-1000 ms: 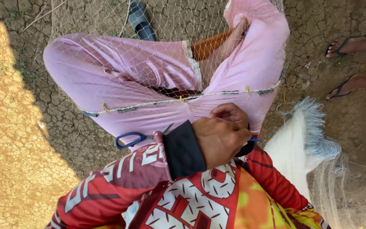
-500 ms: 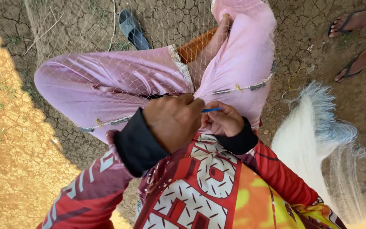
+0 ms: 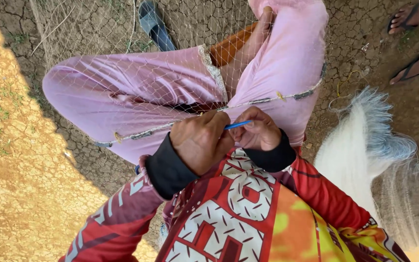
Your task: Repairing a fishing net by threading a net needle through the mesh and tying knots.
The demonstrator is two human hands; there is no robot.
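Ground (image 3: 15,160): cracked dry earth, sunlit yellow at left, shaded at right. Fine net (image 3: 136,92) draped over the pink-trousered legs (image 3: 122,92). Left hand (image 3: 202,140), fingers curled shut on the net's weighted edge cord (image 3: 141,135). Right hand (image 3: 258,133) just beside it, fingers pinched on a blue netting needle (image 3: 237,125). White bunched net pile (image 3: 360,150) at right.

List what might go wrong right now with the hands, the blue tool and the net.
1. The left hand and right hand are pressed close together around the thin blue tool; its tip might prick a finger.
2. The fine net drapes over both knees, so the tool or fingers could snag in the mesh.
3. The piled white netting lies near another person's sandalled feet and may get stepped on.
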